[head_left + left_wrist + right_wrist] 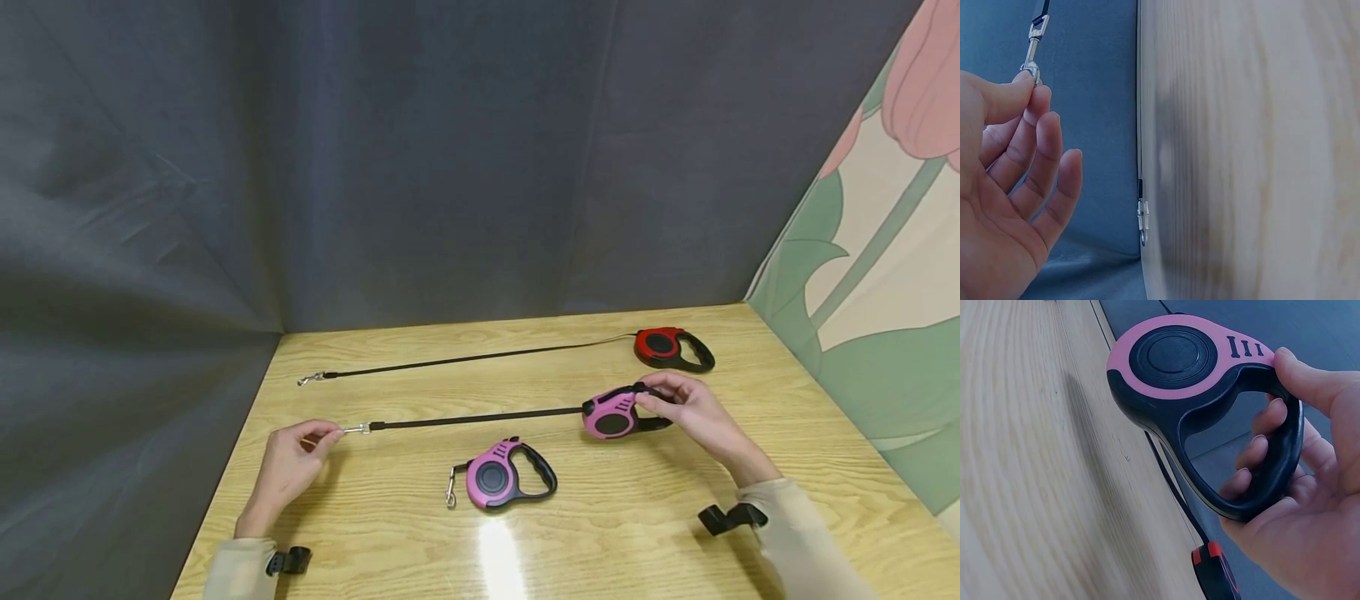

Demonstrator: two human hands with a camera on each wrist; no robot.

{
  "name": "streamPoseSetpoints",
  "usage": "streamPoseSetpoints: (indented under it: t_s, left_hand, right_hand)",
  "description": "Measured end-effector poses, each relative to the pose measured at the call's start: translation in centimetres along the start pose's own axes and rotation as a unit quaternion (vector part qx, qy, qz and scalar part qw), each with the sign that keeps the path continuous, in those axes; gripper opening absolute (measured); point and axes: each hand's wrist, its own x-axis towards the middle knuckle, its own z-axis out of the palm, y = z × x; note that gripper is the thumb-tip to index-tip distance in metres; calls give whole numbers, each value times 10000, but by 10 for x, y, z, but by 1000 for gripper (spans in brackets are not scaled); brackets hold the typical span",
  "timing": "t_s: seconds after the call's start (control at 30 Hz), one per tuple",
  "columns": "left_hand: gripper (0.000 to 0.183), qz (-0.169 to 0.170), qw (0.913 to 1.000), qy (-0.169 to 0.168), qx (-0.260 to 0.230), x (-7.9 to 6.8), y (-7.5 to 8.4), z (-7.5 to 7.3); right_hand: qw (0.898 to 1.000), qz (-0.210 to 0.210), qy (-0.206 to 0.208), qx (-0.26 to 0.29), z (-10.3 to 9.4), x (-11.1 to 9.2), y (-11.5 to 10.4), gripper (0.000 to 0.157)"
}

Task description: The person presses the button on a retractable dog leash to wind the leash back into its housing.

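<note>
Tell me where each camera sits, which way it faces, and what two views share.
Head: on the head, facing forward and down at the table; left grip, right grip and sleeves show.
Left wrist: on that wrist, facing the held clasp; fingers and palm show.
Right wrist: on that wrist, facing the held pink leash; right grip shows.
Shared: head and right wrist show the red leash.

Left grip (291, 463) pinches clip (363, 428), right grip (701, 417) holds leash (604, 410)
</note>
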Motion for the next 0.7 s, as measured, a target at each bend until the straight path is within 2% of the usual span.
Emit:
streamPoseSetpoints:
  t_s: [0.53,0.7]
  left_hand:
    - [8,126,9999,-74,-23,0,5,5]
    - [6,161,9998,-97,-43,0,6,6]
  right_hand:
    - [10000,8,-11,-88,6,3,-5,42]
    - [10000,22,-41,-60,9,4,-6,38]
